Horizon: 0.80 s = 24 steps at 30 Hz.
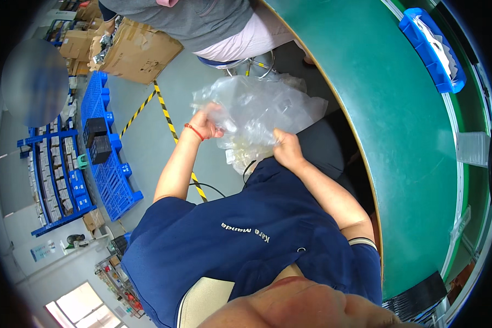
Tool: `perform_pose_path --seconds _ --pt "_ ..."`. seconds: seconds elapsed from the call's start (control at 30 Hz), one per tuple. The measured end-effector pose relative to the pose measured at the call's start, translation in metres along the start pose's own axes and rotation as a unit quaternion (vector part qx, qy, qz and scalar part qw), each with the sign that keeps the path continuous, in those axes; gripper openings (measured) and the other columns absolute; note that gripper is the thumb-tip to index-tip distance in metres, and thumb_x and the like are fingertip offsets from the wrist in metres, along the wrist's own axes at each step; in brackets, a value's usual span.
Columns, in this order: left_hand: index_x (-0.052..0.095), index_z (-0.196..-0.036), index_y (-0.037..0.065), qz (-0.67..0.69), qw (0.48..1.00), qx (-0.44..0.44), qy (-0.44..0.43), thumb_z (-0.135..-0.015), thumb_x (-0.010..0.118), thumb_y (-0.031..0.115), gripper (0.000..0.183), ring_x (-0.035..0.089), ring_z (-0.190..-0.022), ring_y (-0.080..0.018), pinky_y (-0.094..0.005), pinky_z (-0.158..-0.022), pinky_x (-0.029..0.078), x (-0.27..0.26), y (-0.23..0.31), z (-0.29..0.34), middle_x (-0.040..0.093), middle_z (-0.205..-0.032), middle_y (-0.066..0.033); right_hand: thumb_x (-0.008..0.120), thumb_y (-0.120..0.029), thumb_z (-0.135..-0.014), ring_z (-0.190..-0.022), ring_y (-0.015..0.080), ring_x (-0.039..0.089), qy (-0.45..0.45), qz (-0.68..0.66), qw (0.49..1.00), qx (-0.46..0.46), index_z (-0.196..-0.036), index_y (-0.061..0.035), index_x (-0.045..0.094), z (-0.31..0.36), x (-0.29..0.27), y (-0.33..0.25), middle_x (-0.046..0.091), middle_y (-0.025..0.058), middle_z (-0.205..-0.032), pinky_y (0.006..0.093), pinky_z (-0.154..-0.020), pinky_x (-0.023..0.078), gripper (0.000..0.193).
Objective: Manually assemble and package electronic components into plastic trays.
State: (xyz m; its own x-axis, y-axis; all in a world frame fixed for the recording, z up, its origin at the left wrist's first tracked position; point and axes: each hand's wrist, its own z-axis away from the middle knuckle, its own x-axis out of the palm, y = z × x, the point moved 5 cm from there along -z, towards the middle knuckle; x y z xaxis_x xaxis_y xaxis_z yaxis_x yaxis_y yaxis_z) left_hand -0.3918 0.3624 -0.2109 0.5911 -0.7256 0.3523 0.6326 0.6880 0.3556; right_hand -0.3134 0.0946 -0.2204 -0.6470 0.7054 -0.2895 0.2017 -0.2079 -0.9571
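A large, crumpled clear plastic bag (265, 104) is spread between my hands, over my lap and the floor beyond. My left hand (206, 121), with a red cord on its wrist, has the bag's left side between its curled fingers and thumb; the fingertips are a little smeared. On the right, my right hand (288, 150) is closed in a fist-like pinch on the bag's near edge, beside my dark trousers. Small yellowish things (243, 148) show through the plastic low in the bag, too unclear to name.
A green curved table (404, 164) runs along my right, bearing a blue bin (432, 52) with white pieces and black trays (418, 298). A person in grey (202, 22) sits ahead on a stool. Cardboard boxes (142, 52) and blue pallets (112, 180) stand at the left.
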Motion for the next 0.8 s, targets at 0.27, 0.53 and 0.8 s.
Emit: perform_pose_path --seconds 0.27,0.53,0.8 --pt "0.036 -0.14 0.003 -0.277 0.953 0.077 -0.09 -0.062 0.072 0.017 0.087 0.055 -0.109 -0.0226 -0.031 -0.092 0.044 0.049 -0.012 0.121 0.054 -0.125 -0.0125 0.048 0.006 -0.068 -0.06 0.0234 0.053 0.112 -0.082 0.987 0.076 -0.075 -0.0001 0.052 -0.012 -0.014 0.018 0.054 0.0236 -0.07 0.0347 -0.061 0.044 0.01" --pt "0.026 -0.142 -0.008 -0.37 0.833 0.242 -0.332 -0.052 0.082 0.029 0.111 0.036 -0.131 -0.0267 -0.0378 -0.109 0.027 0.211 0.051 0.17 0.038 -0.14 -0.0186 0.054 -0.007 -0.072 -0.081 0.0434 0.06 0.068 0.005 0.997 0.033 -0.08 -0.0042 0.061 -0.029 0.017 0.039 0.062 0.0242 -0.082 0.046 -0.072 0.047 0.012" --pt "0.041 -0.136 0.006 -0.759 0.321 0.141 -0.548 -0.054 0.079 0.018 0.091 0.049 -0.115 -0.0231 -0.0338 -0.1 0.039 0.494 -0.011 0.081 0.05 -0.127 -0.0132 0.051 -0.002 -0.065 -0.075 0.0455 0.056 0.075 0.03 0.997 0.0 -0.076 -0.0003 0.054 -0.025 0.007 0.031 0.058 0.0245 -0.076 0.0494 -0.067 0.044 0.011"
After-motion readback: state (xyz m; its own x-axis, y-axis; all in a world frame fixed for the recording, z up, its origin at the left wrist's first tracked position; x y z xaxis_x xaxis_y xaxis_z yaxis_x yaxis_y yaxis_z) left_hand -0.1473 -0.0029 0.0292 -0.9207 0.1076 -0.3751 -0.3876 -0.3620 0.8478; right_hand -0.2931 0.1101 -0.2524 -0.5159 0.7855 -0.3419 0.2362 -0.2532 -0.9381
